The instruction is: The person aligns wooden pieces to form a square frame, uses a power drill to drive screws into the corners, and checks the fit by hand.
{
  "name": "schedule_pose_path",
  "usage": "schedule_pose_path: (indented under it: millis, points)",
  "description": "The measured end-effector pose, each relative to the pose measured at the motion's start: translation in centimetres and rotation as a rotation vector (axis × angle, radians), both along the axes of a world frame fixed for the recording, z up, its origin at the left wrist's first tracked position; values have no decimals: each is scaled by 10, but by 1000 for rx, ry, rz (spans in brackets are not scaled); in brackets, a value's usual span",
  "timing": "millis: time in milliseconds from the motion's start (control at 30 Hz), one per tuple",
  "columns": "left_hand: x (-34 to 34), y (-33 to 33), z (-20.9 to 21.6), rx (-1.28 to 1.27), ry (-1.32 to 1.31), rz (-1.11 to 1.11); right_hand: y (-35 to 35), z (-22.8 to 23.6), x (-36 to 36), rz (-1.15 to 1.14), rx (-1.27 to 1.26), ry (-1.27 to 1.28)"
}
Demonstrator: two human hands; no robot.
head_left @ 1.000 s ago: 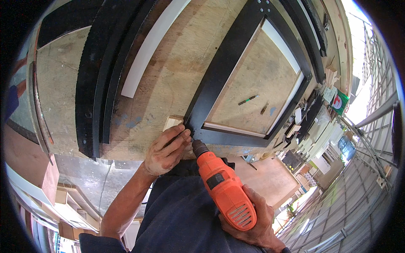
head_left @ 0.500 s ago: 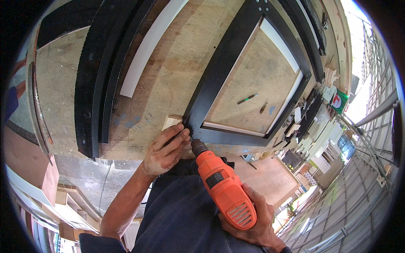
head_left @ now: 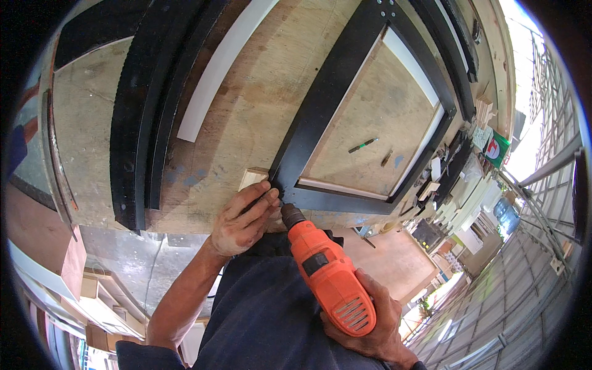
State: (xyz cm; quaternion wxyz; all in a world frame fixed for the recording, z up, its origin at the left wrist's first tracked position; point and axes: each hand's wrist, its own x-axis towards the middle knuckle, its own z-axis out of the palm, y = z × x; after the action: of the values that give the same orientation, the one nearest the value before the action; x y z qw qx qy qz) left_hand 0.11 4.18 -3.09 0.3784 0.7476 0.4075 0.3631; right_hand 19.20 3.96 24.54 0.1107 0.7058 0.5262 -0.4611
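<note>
My right hand (head_left: 383,311) is wrapped round an orange power drill (head_left: 330,274), its dark chuck (head_left: 292,216) pointing up and left at the near corner of a black frame (head_left: 317,120). Beside the chuck, the bent fingers of my left hand (head_left: 245,216) are closed at that same corner. Whatever small thing they pinch is hidden. The frame lies on a plywood-topped bench (head_left: 246,117), white strips along parts of its inner edge. A small pale wood block (head_left: 253,177) touches the frame's outer edge near my left fingertips.
Long black boards (head_left: 139,123) and a white strip (head_left: 225,71) lie left of the frame. Inside its opening are a green-and-black pen-like tool (head_left: 362,145) and a small bit-like piece (head_left: 386,158). Offcuts and clutter (head_left: 431,179) crowd the right side.
The scene has shifted very slightly in view. Both hands and the drill keep nearly the same places at the frame's corner.
</note>
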Motion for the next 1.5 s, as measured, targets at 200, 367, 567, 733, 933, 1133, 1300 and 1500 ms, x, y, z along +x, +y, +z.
schedule_pose_path:
  millis: [200, 367, 567, 733, 933, 1133, 1300, 1500]
  points:
    - [0, 1, 1, 3, -10, 6, 0, -1, 0, 24, 20, -9]
    - [-1, -9, -6, -34, -25, -19, 0, -1, -1, 20, 15, -8]
    - [-2, -8, -6, -25, -13, -30, -2, 0, 0, 19, -4, -3]
    - [-1, 1, 1, 0, 1, -14, -1, 0, 0, 33, -9, -4]
    - [0, 1, 1, 5, -3, -5, -1, 0, -1, 26, -5, -11]
    - [-1, 2, 2, 5, 5, -11, 0, 1, 0, 25, -15, 3]
    - [1, 1, 1, 8, 9, 2, 1, 1, -1, 23, -28, -11]
    - [0, 0, 0, 8, 15, -2, 0, 1, 0, 16, -18, 5]
